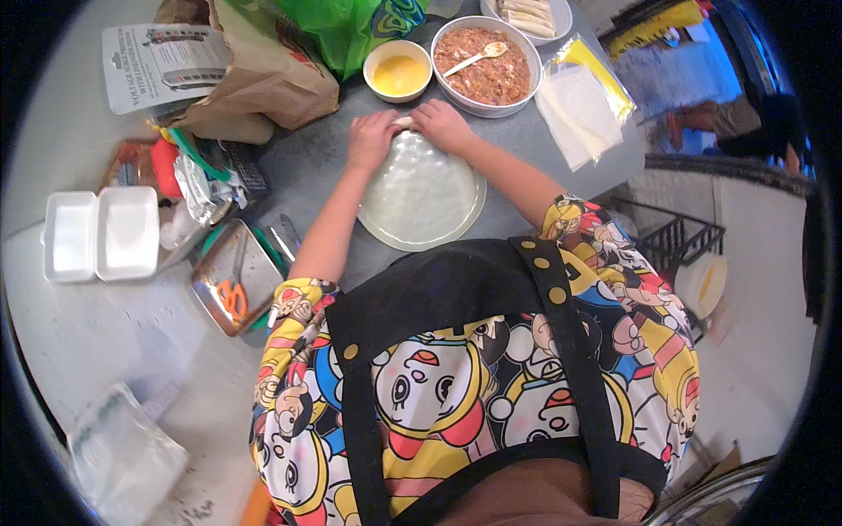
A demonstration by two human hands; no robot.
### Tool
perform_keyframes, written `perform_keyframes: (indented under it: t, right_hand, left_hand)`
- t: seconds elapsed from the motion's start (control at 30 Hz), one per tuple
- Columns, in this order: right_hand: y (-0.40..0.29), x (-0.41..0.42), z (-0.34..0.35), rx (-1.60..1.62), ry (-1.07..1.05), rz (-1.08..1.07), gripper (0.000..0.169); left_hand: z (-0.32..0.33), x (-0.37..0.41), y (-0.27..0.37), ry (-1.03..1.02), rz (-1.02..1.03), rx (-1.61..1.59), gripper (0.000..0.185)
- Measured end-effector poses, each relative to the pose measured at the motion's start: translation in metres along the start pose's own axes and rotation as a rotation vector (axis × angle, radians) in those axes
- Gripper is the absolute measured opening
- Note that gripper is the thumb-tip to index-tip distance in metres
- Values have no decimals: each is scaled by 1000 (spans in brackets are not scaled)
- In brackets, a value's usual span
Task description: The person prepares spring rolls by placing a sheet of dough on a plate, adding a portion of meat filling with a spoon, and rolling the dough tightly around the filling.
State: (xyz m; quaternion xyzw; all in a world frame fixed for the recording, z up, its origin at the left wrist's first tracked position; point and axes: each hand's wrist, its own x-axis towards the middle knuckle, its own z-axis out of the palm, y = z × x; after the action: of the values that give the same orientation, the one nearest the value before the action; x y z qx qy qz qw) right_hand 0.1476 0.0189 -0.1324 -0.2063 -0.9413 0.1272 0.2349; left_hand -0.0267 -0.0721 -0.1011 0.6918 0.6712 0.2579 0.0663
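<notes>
On the far rim of a round, pale, glossy plate [424, 194], a small white roll [403, 122] lies between my two hands. My left hand [373, 137] has its fingers on the roll's left end, and my right hand [442, 125] has its fingers on the right end. Beyond my hands stands a bowl of beaten egg [398, 73]. To its right is a larger white bowl of raw minced filling [487, 85] with a white spoon [475, 59] in it. Thin wrapper sheets [579, 112] lie in opened plastic at the right.
Finished rolls [527, 16] fill a container at the back. A brown paper bag [289, 85] and green plastic bag [329, 33] stand back left. At left are a foam box [128, 230] and a metal tray [263, 289] with orange-handled scissors [231, 299]. A black crate [684, 237] is beyond the table's right edge.
</notes>
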Motion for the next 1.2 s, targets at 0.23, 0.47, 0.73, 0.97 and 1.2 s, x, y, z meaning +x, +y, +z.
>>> perform_keyframes:
  t: [0.23,0.47,0.73,0.97,1.2]
  right_hand:
    - [-10,32,0,118,-113,31,26]
    - [-33,23,1,303,-70,26,37]
    - [-44,14,-73,1506,-296,496,36]
    - [-57,-20,-124,1657,27,598,28]
    - [-75,-37,-159,1933,260,645,37]
  left_hand:
    - [-29,11,-37,-131,-252,-263,19]
    - [-46,-26,-46,-234,-508,-735,19]
    - [-87,-20,12,-409,-929,-1462,30]
    - [-102,-1,103,-317,-759,-1275,28]
    - [-95,10,154,-282,-549,-1320,22]
